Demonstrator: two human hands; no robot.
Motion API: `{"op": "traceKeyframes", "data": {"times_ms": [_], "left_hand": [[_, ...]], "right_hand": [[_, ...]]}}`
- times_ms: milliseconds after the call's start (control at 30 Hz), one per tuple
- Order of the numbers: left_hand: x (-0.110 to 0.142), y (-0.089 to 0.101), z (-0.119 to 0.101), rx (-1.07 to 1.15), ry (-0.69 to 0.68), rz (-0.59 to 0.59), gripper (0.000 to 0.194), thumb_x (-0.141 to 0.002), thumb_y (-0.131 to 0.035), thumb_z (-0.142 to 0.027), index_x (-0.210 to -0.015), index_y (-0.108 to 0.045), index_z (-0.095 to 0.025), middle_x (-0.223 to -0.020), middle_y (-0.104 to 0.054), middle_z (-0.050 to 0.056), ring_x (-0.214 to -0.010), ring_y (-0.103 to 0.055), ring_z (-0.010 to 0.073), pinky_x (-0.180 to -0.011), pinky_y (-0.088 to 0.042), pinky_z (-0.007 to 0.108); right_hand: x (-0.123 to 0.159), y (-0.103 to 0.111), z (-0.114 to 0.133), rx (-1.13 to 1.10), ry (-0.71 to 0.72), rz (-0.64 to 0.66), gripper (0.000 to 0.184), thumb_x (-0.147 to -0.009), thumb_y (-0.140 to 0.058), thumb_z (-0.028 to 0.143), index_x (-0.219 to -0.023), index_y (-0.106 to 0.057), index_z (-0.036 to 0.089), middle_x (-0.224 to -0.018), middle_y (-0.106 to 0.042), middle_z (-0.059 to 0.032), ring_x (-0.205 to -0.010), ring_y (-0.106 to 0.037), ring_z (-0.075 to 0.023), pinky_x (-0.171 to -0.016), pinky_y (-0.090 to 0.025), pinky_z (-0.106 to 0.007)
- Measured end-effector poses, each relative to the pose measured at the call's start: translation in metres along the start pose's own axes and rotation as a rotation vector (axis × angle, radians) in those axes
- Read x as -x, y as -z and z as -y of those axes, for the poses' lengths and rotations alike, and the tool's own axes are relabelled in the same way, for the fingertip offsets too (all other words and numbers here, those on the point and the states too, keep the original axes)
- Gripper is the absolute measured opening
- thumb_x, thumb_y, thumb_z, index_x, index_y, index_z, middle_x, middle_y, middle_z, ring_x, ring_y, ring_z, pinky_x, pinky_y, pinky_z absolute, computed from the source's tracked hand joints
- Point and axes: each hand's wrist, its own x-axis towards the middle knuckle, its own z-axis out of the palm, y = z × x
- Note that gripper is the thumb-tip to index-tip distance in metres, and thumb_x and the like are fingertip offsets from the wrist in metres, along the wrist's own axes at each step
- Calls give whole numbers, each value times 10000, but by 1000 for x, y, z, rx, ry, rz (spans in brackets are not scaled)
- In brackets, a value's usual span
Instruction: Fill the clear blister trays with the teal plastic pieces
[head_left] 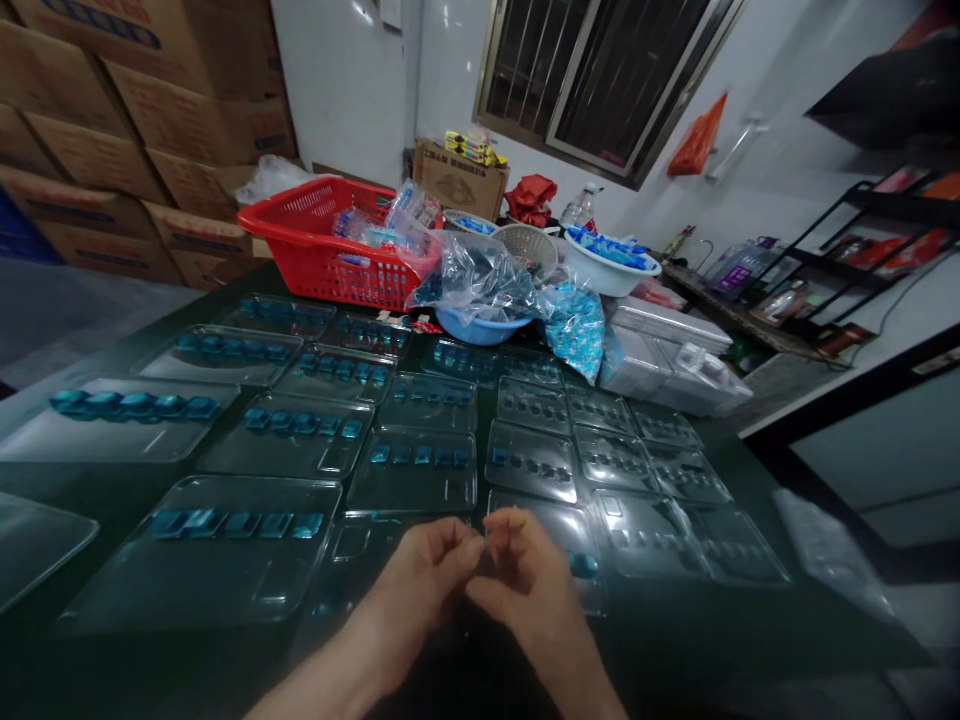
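Note:
My left hand (pixel 424 582) is closed, thumb and forefinger pinched together in front of me. Close beside it, my right hand (pixel 534 580) has its fingers curled inward, nearly touching the left fingertips. Whatever sits between the fingertips is too small and blurred to name. Partly hidden under the hands are clear plastic trays, one with a teal piece (pixel 583 566) showing right of my right hand. Left of my hands lies another clear tray (pixel 217 585) bearing a row of teal gem-like pieces (pixel 241 525). Farther trays hold similar rows; those on the right have clear-looking bumps.
Behind the trays on the dark green table (pixel 817 625) stand a red basket (pixel 337 268), a blue bowl (pixel 480 328), a bag of blue pieces (pixel 576 330) and a white basin (pixel 611 275). Stacked clear boxes (pixel 660 365) sit back right. Cartons (pixel 97 150) are piled left.

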Motion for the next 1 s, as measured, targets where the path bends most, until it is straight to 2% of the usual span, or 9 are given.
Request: {"op": "traceKeyframes", "data": {"times_ms": [67,200,300,433,567,667,867,1000], "left_hand": [[2,-1,-2,-59,-59,-12,231,-771,-471,-357,-644,-453,-164,-501,-342,-65,-416,-260,54,-399,-172,198],[5,-1,-7,-264,-324,-82,214,-778,-475,-302,-619,-484,-159,-650,-438,-13,-589,-401,100,-541,-311,212],[7,-2,-9,-330,-416,-77,214,-784,-461,-277,-612,-513,-162,-712,-472,10,-646,-430,122,-599,-332,218],[8,-7,-10,-340,-381,-53,215,-788,-447,-274,-614,-511,-167,-672,-475,5,-624,-425,125,-578,-333,216],[9,-8,-10,-404,-302,-96,204,-789,-439,-288,-641,-510,-168,-603,-452,-9,-579,-402,121,-528,-318,212],[10,-9,-10,-452,-308,-109,207,-787,-441,-292,-628,-493,-170,-580,-420,-23,-555,-376,112,-512,-305,210],[8,-14,-10,-450,-299,-129,217,-790,-434,-290,-613,-465,-169,-576,-414,-28,-555,-372,109,-517,-308,212],[4,-15,-5,-344,-248,-92,240,-785,-442,-317,-598,-433,-167,-554,-372,-46,-521,-333,92,-480,-281,205]], "right_hand": [[1,0,-5,-55,-57,-7,350,-609,-622,88,-916,-498,204,-671,-503,43,-580,-475,-87,-483,-367,-177],[4,0,-13,-61,-130,-19,162,-677,-619,209,-800,-527,159,-577,-455,57,-425,-357,-39,-367,-239,-154],[7,1,-17,-110,-141,7,168,-669,-634,246,-724,-501,158,-543,-415,71,-399,-314,-31,-358,-220,-156],[9,2,-17,-251,-121,53,190,-650,-639,216,-709,-463,178,-567,-416,70,-435,-331,-40,-397,-256,-160],[10,-2,-15,-210,-2,-76,207,-629,-639,113,-672,-451,187,-660,-476,49,-570,-446,-74,-511,-359,-182],[12,-4,-14,-135,90,-174,228,-616,-649,106,-663,-445,196,-747,-510,32,-678,-495,-107,-595,-403,-211],[17,-6,-16,-26,71,-196,201,-689,-605,147,-798,-454,223,-729,-487,40,-646,-475,-99,-570,-391,-204],[17,-4,-14,-93,104,-156,218,-673,-612,134,-797,-455,220,-710,-444,49,-628,-438,-85,-555,-366,-189]]}}
